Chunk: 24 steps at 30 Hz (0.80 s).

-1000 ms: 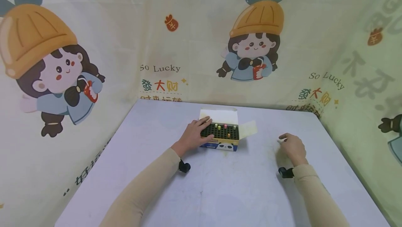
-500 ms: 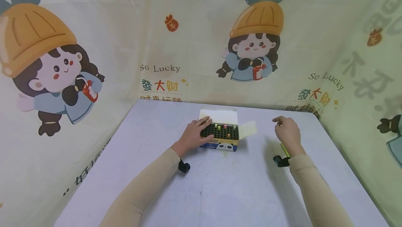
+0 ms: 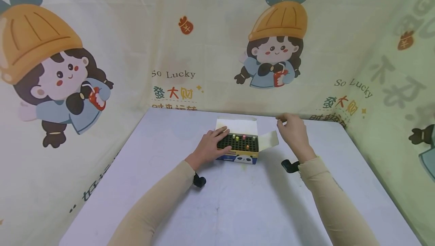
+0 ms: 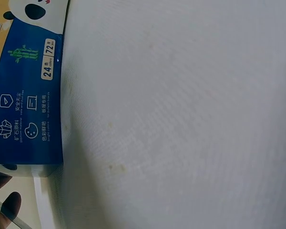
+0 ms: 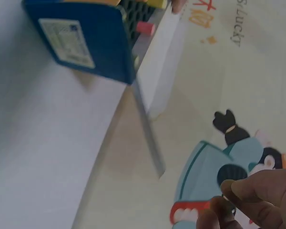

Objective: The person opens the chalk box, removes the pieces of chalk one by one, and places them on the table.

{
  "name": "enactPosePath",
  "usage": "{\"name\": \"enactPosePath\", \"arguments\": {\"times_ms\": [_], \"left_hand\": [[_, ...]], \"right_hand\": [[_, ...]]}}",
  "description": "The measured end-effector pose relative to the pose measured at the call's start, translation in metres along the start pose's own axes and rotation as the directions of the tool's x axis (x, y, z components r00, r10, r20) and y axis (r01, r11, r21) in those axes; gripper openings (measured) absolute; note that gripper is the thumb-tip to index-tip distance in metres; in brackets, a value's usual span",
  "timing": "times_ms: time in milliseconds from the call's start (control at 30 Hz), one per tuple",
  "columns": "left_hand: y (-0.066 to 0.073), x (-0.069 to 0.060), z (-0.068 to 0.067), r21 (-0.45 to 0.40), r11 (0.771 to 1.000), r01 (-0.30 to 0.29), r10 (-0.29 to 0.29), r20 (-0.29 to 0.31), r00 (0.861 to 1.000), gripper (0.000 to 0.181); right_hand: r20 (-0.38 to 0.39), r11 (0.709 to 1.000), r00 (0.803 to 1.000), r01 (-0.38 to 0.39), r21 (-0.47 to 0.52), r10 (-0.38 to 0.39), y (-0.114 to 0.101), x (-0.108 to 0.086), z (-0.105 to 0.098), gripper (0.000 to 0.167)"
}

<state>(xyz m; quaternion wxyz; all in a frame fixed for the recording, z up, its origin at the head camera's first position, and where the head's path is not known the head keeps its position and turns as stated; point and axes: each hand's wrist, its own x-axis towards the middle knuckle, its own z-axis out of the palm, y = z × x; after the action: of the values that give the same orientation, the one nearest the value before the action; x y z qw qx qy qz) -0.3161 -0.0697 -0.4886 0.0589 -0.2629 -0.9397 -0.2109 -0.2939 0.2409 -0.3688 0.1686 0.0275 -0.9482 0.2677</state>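
Left arm (image 3: 156, 202) stretches forward, left hand (image 3: 211, 144) palm down, thumb (image 3: 225, 150) and forefinger (image 3: 221, 129) wide apart! And the right arm (image 3: 334, 200) reaches out, right hand (image 3: 295, 132) raised, fingers (image 5: 264, 213) curled against its thumb, though whether they pinch anything is hard to say.

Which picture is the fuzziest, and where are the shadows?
Right wrist view: fuzziest, I think; the blue box looks smeary and its white label can't be read. Left wrist view: dim, with a soft shadow beside the box, whose big numbers are readable. Head view: brighter, with a long soft shadow on the table beside the right sleeve.
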Motion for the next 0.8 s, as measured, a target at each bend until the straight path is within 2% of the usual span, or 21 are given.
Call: {"name": "enactPosePath", "arguments": {"times_ms": [300, 567, 800], "left_hand": [[0.001, -0.001, 0.000, 0.004, 1.000, -0.008, 0.008, -0.007, 1.000, 0.074], [0.001, -0.001, -0.001, -0.008, 1.000, -0.002, 0.002, 0.001, 1.000, 0.074], [-0.002, 0.001, 0.003, 0.001, 1.000, 0.002, -0.002, -0.010, 1.000, 0.074]], "right_hand": [[0.086, 0.998, 0.996, 0.030, 0.052, -0.034, -0.027, 0.004, 0.014, 0.030], [0.157, 0.995, 0.986, 0.040, 0.096, -0.054, -0.044, -0.001, 0.039, 0.029], [0.226, 0.996, 0.974, 0.005, 0.093, -0.026, -0.052, -0.007, 0.058, 0.026]]}}
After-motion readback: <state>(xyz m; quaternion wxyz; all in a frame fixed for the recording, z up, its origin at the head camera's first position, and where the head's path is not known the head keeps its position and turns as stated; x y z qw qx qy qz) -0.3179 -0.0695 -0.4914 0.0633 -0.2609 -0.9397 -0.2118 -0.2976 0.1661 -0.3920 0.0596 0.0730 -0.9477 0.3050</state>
